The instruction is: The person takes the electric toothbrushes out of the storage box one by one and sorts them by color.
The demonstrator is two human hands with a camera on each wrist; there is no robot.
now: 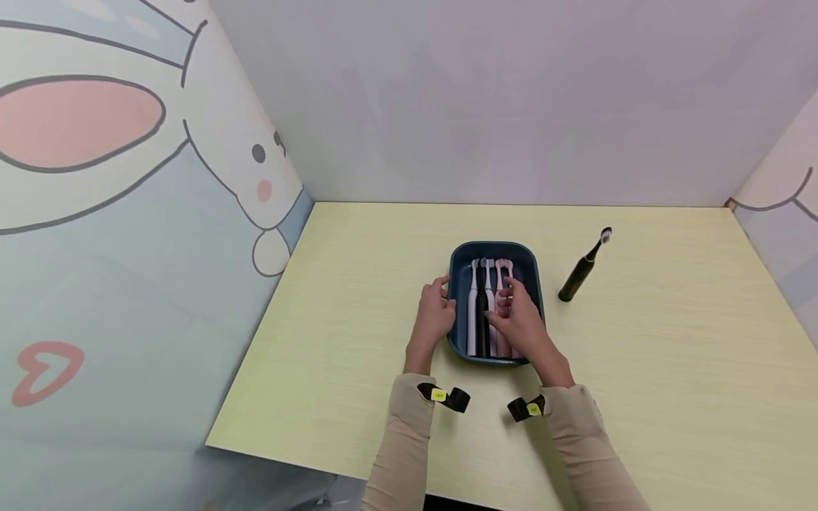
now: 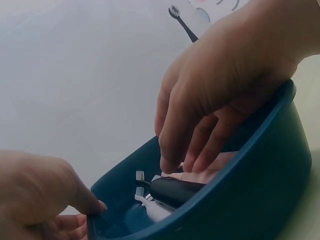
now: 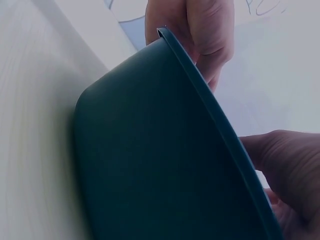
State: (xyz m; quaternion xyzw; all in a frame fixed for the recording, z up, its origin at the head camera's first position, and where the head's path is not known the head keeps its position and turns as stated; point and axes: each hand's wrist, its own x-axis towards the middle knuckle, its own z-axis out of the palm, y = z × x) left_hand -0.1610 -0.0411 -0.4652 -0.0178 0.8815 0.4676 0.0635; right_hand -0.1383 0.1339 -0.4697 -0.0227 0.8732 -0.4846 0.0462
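Observation:
A dark blue plastic bin (image 1: 495, 250) on the table holds several electric toothbrushes lying side by side. A white toothbrush (image 1: 471, 319) lies leftmost, then a black toothbrush (image 1: 482, 326), another white one and pink toothbrushes (image 1: 500, 273). My left hand (image 1: 434, 312) grips the bin's left rim, its thumb over the edge and fingers outside. Reaching in over the right side, my right hand (image 1: 522, 323) has its loosely bent fingers spread just above the pink handles, thumb apart from them. In the right wrist view the bin wall (image 3: 150, 140) hides most of its contents.
Right of the bin, a black electric toothbrush (image 1: 578, 277) stands upright on the pale wooden table (image 1: 671, 355). A plain wall (image 1: 511, 106) rises behind the table's back edge. Cartoon-patterned panels (image 1: 128, 298) flank both sides.

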